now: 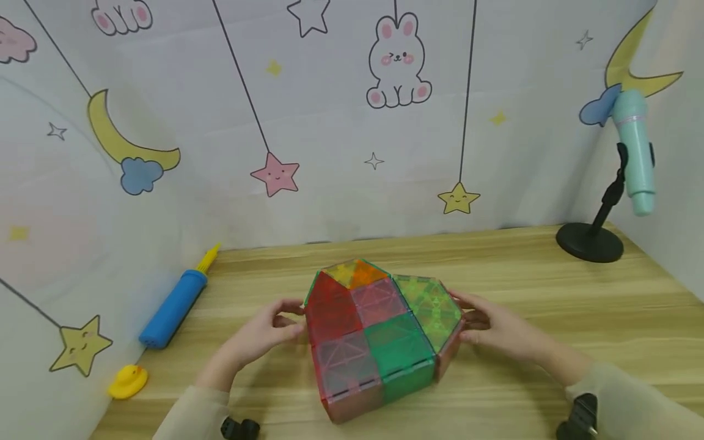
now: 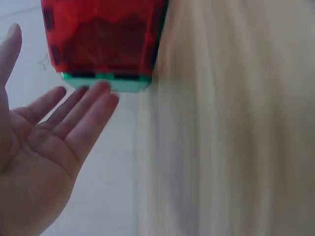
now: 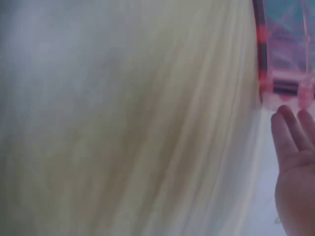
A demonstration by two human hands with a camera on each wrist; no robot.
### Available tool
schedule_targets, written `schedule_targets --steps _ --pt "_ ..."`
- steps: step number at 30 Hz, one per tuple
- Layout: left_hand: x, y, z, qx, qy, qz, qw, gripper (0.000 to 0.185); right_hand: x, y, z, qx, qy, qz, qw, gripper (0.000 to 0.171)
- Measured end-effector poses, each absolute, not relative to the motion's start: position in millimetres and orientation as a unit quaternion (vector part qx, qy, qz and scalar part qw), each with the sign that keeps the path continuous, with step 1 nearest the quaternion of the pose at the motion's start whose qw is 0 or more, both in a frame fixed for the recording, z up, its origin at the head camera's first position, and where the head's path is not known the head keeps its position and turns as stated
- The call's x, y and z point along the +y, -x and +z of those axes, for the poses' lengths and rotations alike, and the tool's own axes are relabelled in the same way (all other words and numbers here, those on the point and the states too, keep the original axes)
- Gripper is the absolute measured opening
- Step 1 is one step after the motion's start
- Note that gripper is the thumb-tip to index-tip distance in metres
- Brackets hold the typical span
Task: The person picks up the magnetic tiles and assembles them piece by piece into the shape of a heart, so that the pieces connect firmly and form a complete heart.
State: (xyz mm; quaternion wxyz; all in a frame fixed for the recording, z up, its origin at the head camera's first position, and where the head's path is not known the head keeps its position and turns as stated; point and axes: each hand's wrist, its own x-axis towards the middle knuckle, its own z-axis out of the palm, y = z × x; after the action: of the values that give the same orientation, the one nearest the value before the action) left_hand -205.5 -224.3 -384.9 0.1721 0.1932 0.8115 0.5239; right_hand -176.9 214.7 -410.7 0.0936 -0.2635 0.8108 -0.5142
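Note:
A low, hollow build of translucent magnetic tiles (image 1: pixel 396 336) stands on the table between my two hands. Its top has red, pink, clear, green, orange and yellow-green panels. My left hand (image 1: pixel 266 333) is at its left side, fingertips at or very near the red panel's edge; in the left wrist view the fingers (image 2: pixel 86 115) are mostly straight beside a red wall (image 2: pixel 103 37). On the opposite side, my right hand (image 1: pixel 497 327) has its fingertips at the yellow-green section (image 1: pixel 431 308). The right wrist view shows those fingers (image 3: pixel 285 140) extended by a pinkish wall (image 3: pixel 288 49). Neither hand curls round the build.
A blue pump (image 1: pixel 176 308) with a yellow nozzle lies at the table's left edge, near a yellow rubber duck (image 1: pixel 129 382). At the back right, a mint toy microphone (image 1: pixel 635 153) sits on a black stand (image 1: pixel 590 243). A printed cloth (image 1: pixel 330 122) hangs behind the wooden table (image 1: pixel 528 256).

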Motion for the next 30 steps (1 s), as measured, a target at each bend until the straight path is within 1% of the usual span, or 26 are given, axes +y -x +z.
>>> schedule_targets --steps 1,3,5,7,9,11,15,19,22,26,30 --pt "-224 209 -386 0.822 -0.198 0.508 0.162 0.072 216 177 -410 0.814 0.265 -0.509 0.091 0.075" --pt "-225 218 -391 0.837 -0.215 0.478 0.154 0.085 214 174 -410 0.821 0.273 -0.494 0.085 0.080" --pt "-226 224 -395 0.843 -0.227 0.458 0.165 0.099 207 170 -409 0.831 0.272 -0.477 0.088 0.093" --pt "-227 228 -397 0.847 -0.244 0.440 0.169 0.109 201 165 -408 0.843 0.264 -0.460 0.090 0.108" --pt "-224 230 -399 0.845 -0.259 0.436 0.167 0.115 198 162 -407 0.852 0.249 -0.452 0.090 0.116" --pt "-219 230 -398 0.848 -0.268 0.428 0.162 0.122 199 163 -407 0.851 0.245 -0.457 0.085 0.118" --pt "-205 227 -395 0.860 -0.279 0.403 0.144 0.130 211 173 -408 0.828 0.263 -0.486 0.097 0.112" --pt "-200 225 -390 0.864 -0.281 0.397 0.130 0.132 218 180 -411 0.804 0.280 -0.514 0.106 0.110" --pt "-203 228 -386 0.869 -0.269 0.395 0.130 0.126 213 175 -411 0.829 0.270 -0.484 0.074 0.116" --pt "-207 232 -383 0.872 -0.266 0.388 0.136 0.116 200 165 -408 0.881 0.228 -0.413 0.023 0.126" --pt "-204 233 -385 0.871 -0.275 0.385 0.134 0.114 197 162 -407 0.888 0.205 -0.412 0.013 0.125"
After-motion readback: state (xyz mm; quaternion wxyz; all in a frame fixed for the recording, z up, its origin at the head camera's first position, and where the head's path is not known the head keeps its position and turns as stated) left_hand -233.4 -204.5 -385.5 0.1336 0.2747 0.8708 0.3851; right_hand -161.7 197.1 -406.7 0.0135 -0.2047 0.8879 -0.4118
